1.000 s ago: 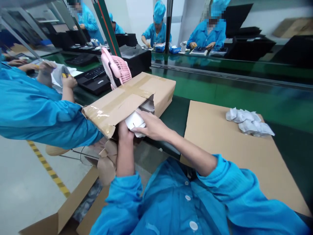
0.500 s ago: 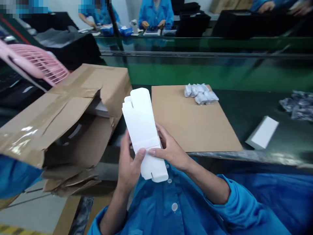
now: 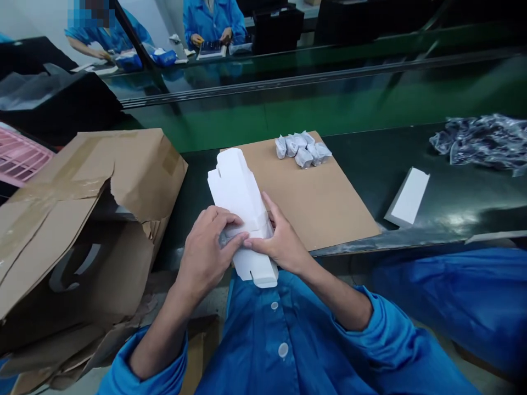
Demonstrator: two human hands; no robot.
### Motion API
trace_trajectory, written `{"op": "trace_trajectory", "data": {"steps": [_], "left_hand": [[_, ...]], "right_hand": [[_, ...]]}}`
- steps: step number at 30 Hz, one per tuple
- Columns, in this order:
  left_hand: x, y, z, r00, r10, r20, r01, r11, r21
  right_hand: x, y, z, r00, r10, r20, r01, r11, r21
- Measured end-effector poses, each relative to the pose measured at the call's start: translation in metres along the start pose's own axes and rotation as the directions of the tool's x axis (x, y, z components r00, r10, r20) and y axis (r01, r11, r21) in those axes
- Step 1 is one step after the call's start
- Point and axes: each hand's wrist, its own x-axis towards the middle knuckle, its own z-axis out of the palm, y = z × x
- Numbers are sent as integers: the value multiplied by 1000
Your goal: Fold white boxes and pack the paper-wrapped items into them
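Observation:
A flat, unfolded white carton (image 3: 236,189) with tabs at both ends is held in front of my chest, tilted a little to the left. My left hand (image 3: 208,247) grips its left edge, with thumb and fingers pressing on the front near the lower fold. On the opposite edge, my right hand (image 3: 284,241) has its thumb on the front and its fingers behind, partly hidden. Both thumbs almost meet at the fold. Beyond the hands lies a brown cardboard sheet (image 3: 325,203), and several small wrapped packets (image 3: 302,148) sit at its far end.
A torn, open cardboard box (image 3: 140,181) stands at the left. To the right, a closed white box (image 3: 407,197) and a heap of clear plastic bags (image 3: 486,142) lie on the dark bench (image 3: 354,148). Co-workers in blue sit across the green divider (image 3: 230,123).
My left hand has shifted from the carton's edge, bringing its fingers over the front. The right hand keeps its hold. The view has turned to the right.

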Motion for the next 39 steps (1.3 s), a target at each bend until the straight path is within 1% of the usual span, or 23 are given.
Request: {"op": "trace_trajectory", "data": {"steps": [2, 7, 11, 15, 20, 23, 26, 30, 32, 34, 36, 39], "left_hand": [[2, 1, 1, 1000, 25, -6, -25, 1000, -18], [9, 6, -2, 997, 71, 30, -71, 997, -5], [11, 11, -4, 997, 77, 27, -77, 997, 2], [9, 14, -7, 993, 103, 63, -103, 995, -10], [11, 18, -13, 993, 24, 112, -23, 1000, -11], [14, 21, -16, 988, -8, 156, 1, 999, 41], [15, 21, -14, 987, 19, 158, -34, 995, 95], [12, 23, -11, 990, 63, 128, -87, 977, 195], [12, 24, -10, 989, 64, 133, -98, 960, 263], [13, 25, -10, 987, 51, 151, -94, 951, 294], [14, 26, -11, 988, 15, 155, -60, 956, 287], [17, 25, -15, 987, -73, 143, 31, 959, 280]], "right_hand": [[0, -3, -2, 1000, -5, -2, 4, 1000, -26], [-4, -12, -4, 999, 38, 24, -35, 993, -109], [-6, -16, -1, 1000, 25, -10, -26, 989, -142], [-8, -17, 5, 1000, 7, -29, -13, 979, -203], [-6, -13, 10, 998, -34, -45, 23, 973, -230], [-5, -10, 11, 997, -68, -49, 56, 975, -215], [-4, -8, 11, 995, -84, -51, 72, 978, -194], [-1, -7, 10, 994, -92, -51, 80, 975, -207], [0, -7, 10, 995, -85, -57, 71, 974, -215], [1, -8, 10, 996, -67, -65, 52, 975, -215], [2, -7, 10, 995, -67, -72, 50, 975, -216], [2, -5, 13, 991, -103, -82, 83, 971, -224]]}}
